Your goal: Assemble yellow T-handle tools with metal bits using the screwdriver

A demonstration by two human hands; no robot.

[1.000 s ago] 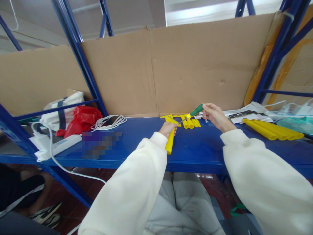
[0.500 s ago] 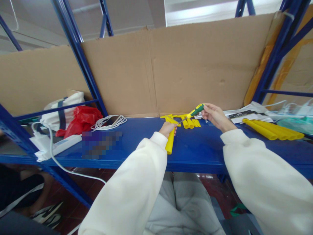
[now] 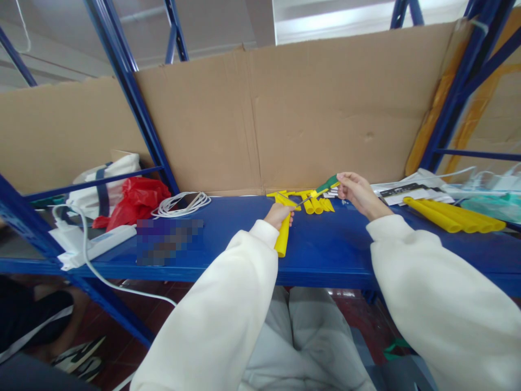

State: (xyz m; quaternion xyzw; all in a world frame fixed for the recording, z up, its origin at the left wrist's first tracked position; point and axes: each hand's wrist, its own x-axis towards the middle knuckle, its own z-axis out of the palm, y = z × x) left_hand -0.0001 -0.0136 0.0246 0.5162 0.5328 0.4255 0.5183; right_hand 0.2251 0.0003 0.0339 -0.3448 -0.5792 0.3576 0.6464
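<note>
My left hand (image 3: 279,215) is closed around a yellow plastic tube-like piece (image 3: 283,239), whose wider round end points toward me over the blue shelf. My right hand (image 3: 358,190) pinches the end of a screwdriver (image 3: 326,185) with a green and yellow handle. Its metal shaft slants down to the left, and the tip meets the yellow piece beside my left fingers; the exact contact point is too small to make out. Several smaller yellow pieces (image 3: 315,205) lie behind the screwdriver, against the cardboard.
Several yellow tubes (image 3: 451,216) lie side by side at the right. On the left are a coiled white cable (image 3: 183,203), a power strip (image 3: 106,241) and a red plastic bag (image 3: 140,195). A cardboard panel (image 3: 325,108) closes off the back. Another person's leg shows at lower left.
The screwdriver's handle has turned a little about its length, showing more green now. Both hands remain in nearly the same place, and the yellow piece has not visibly moved.
</note>
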